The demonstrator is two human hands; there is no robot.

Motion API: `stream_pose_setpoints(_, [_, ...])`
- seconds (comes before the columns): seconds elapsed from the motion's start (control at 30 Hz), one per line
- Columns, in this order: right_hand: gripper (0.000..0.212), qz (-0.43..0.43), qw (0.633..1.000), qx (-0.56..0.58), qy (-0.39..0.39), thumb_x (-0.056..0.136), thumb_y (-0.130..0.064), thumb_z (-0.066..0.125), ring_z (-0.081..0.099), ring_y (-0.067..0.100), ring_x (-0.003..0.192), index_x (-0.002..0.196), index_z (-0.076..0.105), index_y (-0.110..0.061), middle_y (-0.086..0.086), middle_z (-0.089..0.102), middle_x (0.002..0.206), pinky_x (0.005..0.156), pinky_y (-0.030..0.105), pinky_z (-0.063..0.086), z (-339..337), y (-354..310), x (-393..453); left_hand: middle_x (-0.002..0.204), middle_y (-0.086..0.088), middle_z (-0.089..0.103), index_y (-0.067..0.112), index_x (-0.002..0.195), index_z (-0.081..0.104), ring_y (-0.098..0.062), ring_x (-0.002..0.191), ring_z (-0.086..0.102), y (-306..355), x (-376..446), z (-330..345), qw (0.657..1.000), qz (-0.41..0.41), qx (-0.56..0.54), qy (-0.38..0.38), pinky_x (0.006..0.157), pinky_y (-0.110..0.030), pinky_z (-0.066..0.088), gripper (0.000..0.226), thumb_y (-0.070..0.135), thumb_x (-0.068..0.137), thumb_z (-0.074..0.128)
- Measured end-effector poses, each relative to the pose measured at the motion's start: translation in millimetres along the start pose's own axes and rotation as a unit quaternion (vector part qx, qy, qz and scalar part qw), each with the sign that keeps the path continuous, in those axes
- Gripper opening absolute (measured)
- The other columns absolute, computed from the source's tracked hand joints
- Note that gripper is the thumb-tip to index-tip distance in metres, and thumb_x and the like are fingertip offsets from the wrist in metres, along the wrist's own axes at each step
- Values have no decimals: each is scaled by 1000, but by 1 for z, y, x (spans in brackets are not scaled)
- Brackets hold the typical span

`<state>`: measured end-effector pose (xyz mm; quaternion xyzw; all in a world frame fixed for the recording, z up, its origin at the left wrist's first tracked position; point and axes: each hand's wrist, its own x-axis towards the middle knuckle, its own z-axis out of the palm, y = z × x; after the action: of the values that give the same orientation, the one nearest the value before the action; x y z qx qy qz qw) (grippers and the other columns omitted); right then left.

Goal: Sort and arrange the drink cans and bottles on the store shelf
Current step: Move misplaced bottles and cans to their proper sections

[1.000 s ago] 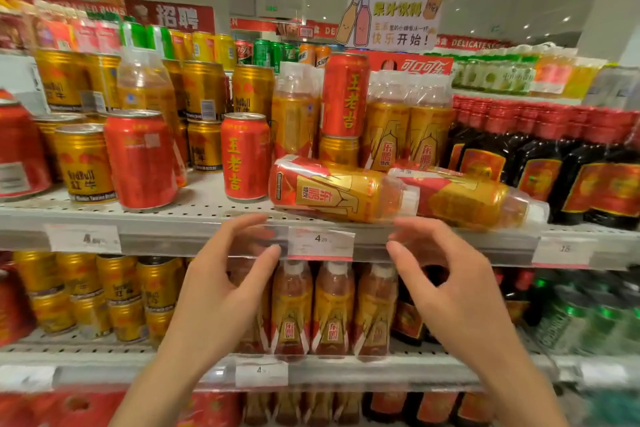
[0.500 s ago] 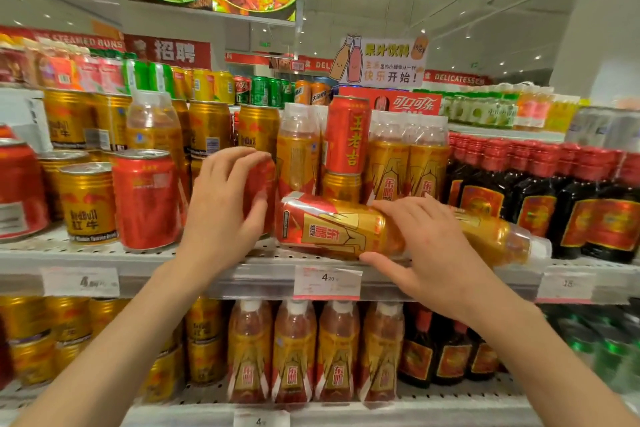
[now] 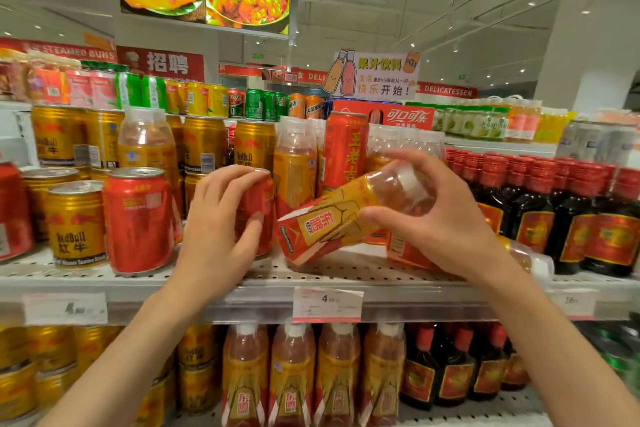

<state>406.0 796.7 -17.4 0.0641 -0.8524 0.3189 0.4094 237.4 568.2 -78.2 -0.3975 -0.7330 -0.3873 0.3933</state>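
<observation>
Bottle tilted in R hand

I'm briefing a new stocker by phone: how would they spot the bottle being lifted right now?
Find the upper shelf with the 4-something price tag on its front edge. Just above that tag, the right hand grips a yellow bottle near its cap end. Unlike the upright bottles behind, it is tilted, base low, cap raised.
</observation>
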Motion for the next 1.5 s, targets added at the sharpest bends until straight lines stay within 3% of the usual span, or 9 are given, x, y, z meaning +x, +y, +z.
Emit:
stream_pose_setpoints(0.07, [76,-6,999,25,31,70,-32,89,63,-10,100,136,52,-28,-17,57,121,80,9,53,7,-5,13,139,0,51,16,140,55,-22,134,41,-1,-1,0,1000,0,-2,0,116,-31,29,51,16,88,59])
stream_pose_setpoints(0.2, [75,-8,996,70,50,71,-35,90,70,6,103,132,47,-26,-7,59,127,87,27,60,32,-4,36,140,1,50,17,141,54,-20,135,40,0,-1,1,1000,-2,-3,-2,118,-30,27,53,16,88,59])
stream_pose_setpoints(0.5, [85,-37,998,-52,19,91,-48,67,50,7,112,160,19,-34,-4,45,124,97,33,53,71,-1,47,144,2,47,19,144,51,-18,139,36,0,-3,-1,1000,-8,-13,-17,119,-35,29,53,19,91,57])
stream_pose_setpoints(0.67, [84,-29,995,-78,-47,95,-45,62,44,0,128,161,9,-37,-11,42,145,106,29,47,55,-2,33,142,2,48,21,143,51,-18,138,39,3,-2,-4,1000,-5,14,-25,117,-42,33,52,31,93,58])
stream_pose_setpoints(0.8, [73,-10,985,-152,-82,93,-51,61,45,1,129,156,28,-35,-15,46,143,109,29,43,23,3,17,136,-2,53,20,140,53,-21,131,45,15,5,-6,998,-7,64,-7,114,-39,30,56,50,93,54])
stream_pose_setpoints(0.93, [62,18,957,-268,-109,93,-54,60,46,8,130,147,45,-28,-10,50,141,112,32,41,-15,15,0,145,-8,47,17,147,46,-23,134,44,40,20,3,999,17,35,-1,112,-36,36,64,48,92,58])
stream_pose_setpoints(1.03, [70,64,918,-360,-152,91,-61,57,45,13,130,150,41,-26,-7,50,143,109,31,40,-39,26,-12,154,-7,37,20,153,36,-22,141,39,60,30,19,1000,18,1,-3,110,-28,34,70,46,92,59])
stream_pose_setpoints(1.27, [88,125,858,-459,-193,86,-68,58,41,16,131,157,27,-25,-6,46,144,111,32,38,-75,40,-46,170,-6,6,22,162,10,-19,158,7,71,21,63,997,-14,-70,20,124,-32,12,84,28,97,61])
stream_pose_setpoints(1.5, [88,98,888,-403,-201,76,-67,70,53,9,115,152,36,-39,-18,50,131,97,30,48,-85,39,-41,170,-6,2,22,162,7,-20,158,3,69,19,68,997,-8,-77,26,125,-36,10,81,33,97,53])
